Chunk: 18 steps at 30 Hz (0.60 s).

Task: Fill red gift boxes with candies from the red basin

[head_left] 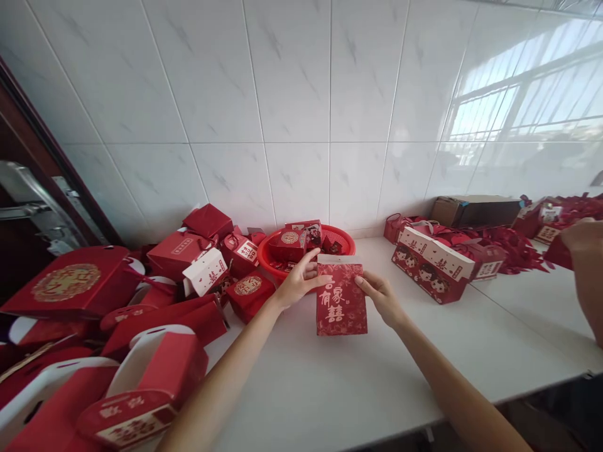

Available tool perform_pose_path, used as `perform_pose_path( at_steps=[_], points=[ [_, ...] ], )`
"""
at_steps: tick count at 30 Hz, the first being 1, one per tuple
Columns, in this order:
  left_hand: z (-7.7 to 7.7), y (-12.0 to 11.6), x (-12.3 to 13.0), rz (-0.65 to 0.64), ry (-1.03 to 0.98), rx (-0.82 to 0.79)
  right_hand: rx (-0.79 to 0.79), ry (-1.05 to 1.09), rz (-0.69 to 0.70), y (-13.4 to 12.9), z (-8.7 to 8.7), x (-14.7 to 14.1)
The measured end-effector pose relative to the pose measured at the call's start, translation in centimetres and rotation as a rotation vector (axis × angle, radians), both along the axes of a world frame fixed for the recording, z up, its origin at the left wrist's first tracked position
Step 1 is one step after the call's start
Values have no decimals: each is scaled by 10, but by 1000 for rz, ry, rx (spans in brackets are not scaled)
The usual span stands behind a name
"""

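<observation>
Between my two hands is a red gift box (342,307) with pale Chinese characters on its front and a light strip along its top edge. My left hand (304,279) grips its upper left side, thumb on the front. On the upper right side, my right hand (379,295) pinches the edge with the thumb in front; the other fingers are partly hidden. The box is held upright over the white table (292,389). Just behind it stands a red plastic basket (346,233) with red boxes and small packets in it.
Many red boxes, some open, are heaped at the left, including a large one with a gold emblem (66,282). At right stand a long printed box (431,267), red ribbons (513,248) and a cardboard box (475,210). Another person's arm (586,270) reaches in at far right. A tiled wall rises behind.
</observation>
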State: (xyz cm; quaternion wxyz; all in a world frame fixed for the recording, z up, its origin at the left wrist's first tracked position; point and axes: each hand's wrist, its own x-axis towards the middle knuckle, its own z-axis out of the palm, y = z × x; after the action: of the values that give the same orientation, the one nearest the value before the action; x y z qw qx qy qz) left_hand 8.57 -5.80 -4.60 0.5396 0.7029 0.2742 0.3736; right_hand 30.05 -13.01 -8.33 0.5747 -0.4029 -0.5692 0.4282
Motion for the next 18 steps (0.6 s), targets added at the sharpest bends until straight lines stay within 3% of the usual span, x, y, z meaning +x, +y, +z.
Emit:
perform_pose_path(
  at_steps=[5, 11, 18],
  points=[
    [-13, -17, -4, 1, -16, 53, -23, 16, 32, -2, -4, -1],
    [-33, -27, -2, 197, -7, 161, -19, 18, -17, -4, -4, 2],
    [-41, -36, 5, 262, -19, 254, -4, 42, -67, -6, 6, -4]
  ],
)
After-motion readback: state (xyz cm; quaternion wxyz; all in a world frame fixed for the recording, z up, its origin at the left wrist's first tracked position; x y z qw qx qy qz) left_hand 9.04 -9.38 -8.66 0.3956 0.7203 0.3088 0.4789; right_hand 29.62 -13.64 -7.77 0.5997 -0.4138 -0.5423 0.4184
